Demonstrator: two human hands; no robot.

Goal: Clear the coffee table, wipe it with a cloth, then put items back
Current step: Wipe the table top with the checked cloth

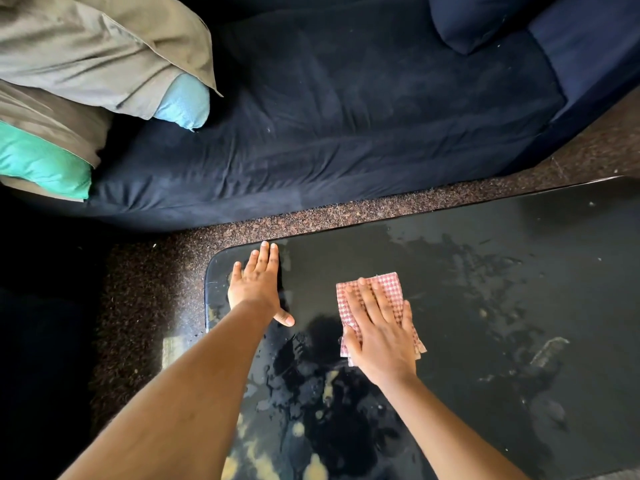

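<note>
Checked cloth (pixel 391 289) is being pressed flat on the coffee table (pixel 485 271) near its left end, long axis running roughly 11-to-5 o'clock, under the right hand (pixel 377 334), fingers straight, pointing toward 11. Left hand (pixel 258 285) is being rested flat, fingers extended, at 9 o'clock of the cloth, fingertips reaching the far edge by the rounded corner. Smeared tabletop is lying open toward 3 o'clock. Carpet (pixel 346 209) and navy sofa (pixel 346 116) are seen at 12, pillows (pixel 86 64) at 10.

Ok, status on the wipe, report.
Left hand flat on coffee table. Right hand pressing checked cloth flat. Smears right of cloth.
</note>
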